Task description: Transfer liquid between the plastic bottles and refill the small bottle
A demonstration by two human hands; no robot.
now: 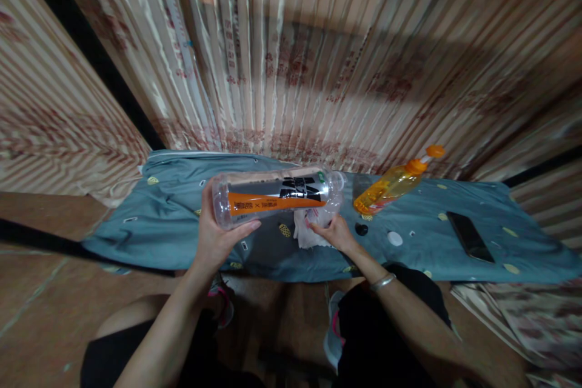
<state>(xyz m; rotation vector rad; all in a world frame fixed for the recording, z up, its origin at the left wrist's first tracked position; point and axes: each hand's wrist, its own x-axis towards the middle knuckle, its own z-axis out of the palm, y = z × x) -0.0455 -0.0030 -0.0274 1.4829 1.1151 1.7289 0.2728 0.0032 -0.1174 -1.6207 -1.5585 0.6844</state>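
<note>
A clear plastic bottle (273,191) with an orange and silver label lies sideways in the air, its neck to the right. My left hand (213,233) is wrapped round its base end, thumb along the near side. Under the neck end, my right hand (335,233) is closed on a crumpled white cloth (311,230), which lies against the bottle's shoulder. Part of the cloth and some right fingers are hidden behind the bottle. Right of the hands, a pump bottle of yellow-orange liquid (386,188) stands upright. A small black cap (361,229) lies near my right wrist.
The low surface is covered by a blue-green patterned cloth (159,218). On it lie a white disc (394,238) and a black phone (470,236) to the right. A striped curtain (291,73) hangs behind, with dark poles (91,42) at the sides.
</note>
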